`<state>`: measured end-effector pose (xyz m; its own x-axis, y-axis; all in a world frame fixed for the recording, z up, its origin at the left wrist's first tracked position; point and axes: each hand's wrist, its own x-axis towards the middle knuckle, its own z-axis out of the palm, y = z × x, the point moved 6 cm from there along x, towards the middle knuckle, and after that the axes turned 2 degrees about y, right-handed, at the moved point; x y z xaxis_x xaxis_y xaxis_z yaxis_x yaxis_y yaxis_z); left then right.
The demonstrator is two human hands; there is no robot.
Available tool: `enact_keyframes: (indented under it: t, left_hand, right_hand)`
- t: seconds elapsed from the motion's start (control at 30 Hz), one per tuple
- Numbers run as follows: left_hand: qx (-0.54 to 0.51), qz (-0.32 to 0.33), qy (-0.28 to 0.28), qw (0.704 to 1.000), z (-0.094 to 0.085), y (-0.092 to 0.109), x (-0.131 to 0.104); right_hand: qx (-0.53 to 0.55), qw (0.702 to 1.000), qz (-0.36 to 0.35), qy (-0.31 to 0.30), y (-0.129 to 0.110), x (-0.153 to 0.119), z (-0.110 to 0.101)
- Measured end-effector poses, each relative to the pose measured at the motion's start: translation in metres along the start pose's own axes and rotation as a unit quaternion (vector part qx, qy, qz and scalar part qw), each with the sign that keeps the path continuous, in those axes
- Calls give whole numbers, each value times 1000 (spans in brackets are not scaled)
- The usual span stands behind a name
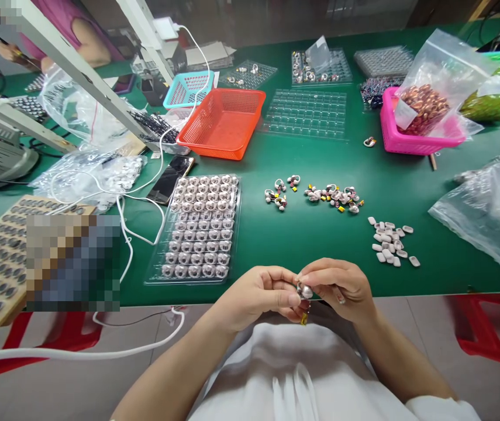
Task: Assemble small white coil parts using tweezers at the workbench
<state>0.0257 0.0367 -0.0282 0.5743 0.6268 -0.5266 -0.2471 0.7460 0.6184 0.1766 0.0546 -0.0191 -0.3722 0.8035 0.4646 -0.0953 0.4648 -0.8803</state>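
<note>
Phone laid just beside filled tray, on green table. Silvery part held up at table's near edge, yellow tag hanging below: pinched between thumb and fingers of left hand, gripped also by fingertips of right hand. Similar parts heaped beyond. White caps scattered farther right, near clear bag.

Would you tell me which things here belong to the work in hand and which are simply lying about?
Seemingly in use:
- silvery part with yellow tag, between left hand and right hand
- loose tagged parts
- small pale pieces
- filled clear tray

Apparently just lying about:
- smartphone
- orange basket
- pink basket
</note>
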Motion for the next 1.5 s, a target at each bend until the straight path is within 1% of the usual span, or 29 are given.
enact_keyframes:
  t: [0.13, 0.2, 0.27, 0.4, 0.47, 0.53, 0.6, 0.67, 0.77, 0.83, 0.9, 0.97, 1.0, 1.03, 1.07, 1.13, 1.17, 1.23, 1.37, 1.5]
  left_hand:
    - [4, -13, 7, 1000, 2, -3, 4]
    - [12, 0, 14, 1000, 3, -2, 6]
    - [26, 28, 38, 999, 3, 1, 6]
    - [60, 111, 139, 982, 1, 14, 0]
    - [75, 143, 185, 969, 1, 18, -4]
    - [86, 166, 209, 960, 1, 18, -6]
    - [100, 190, 218, 952, 3, 17, -6]
    - [137, 218, 225, 940, 3, 17, -7]
    - [246, 263, 238, 902, 3, 21, -12]
    - [330, 305, 235, 862, 7, 28, -16]
    - [402, 362, 223, 811, 13, 35, -21]
    - [454, 412, 213, 761, 20, 39, -26]
    - [471, 427, 210, 743, 22, 40, -27]
    - [483, 435, 209, 730, 23, 40, -27]
    - [489, 437, 209, 725, 23, 39, -27]
    - [487, 434, 213, 727, 21, 37, -26]
    - [481, 429, 218, 733, 19, 36, -25]
    - [460, 407, 231, 755, 13, 34, -23]
    - [404, 364, 242, 803, 4, 30, -18]
    - [374, 340, 252, 825, -1, 26, -15]
  right_hand:
    - [10, 1000, -7, -14, 0, 2, 0]
    - [-5, 999, -21, -41, -5, 6, 0]
    - [-33, 998, -19, -56, -11, 9, -2]
    - [-123, 991, 54, -11, -19, 11, -12]
    - [-164, 984, 72, 5, -23, 9, -10]
    - [-206, 977, 58, 22, -27, 7, -4]
    - [-251, 967, 26, 45, -31, 5, 2]
    - [-281, 958, 2, 60, -32, 4, 6]
    - [-284, 957, 6, 61, -32, 5, 7]
    - [-259, 964, 41, 52, -29, 7, 5]
    - [-218, 969, 108, 38, -24, 8, 4]
    - [-168, 967, 192, 23, -15, 8, 3]
    - [-139, 963, 231, 17, -11, 7, 3]
    - [-107, 958, 265, 11, -6, 5, 4]
    - [-74, 953, 294, 5, -2, 4, 5]
    - [-7, 943, 334, -6, 5, 0, 8]
    - [20, 938, 346, -11, 8, -1, 10]
    - [48, 933, 357, -19, 11, -2, 11]
    - [45, 935, 349, -42, 10, 0, 13]
    - [56, 943, 326, -37, 7, 2, 14]
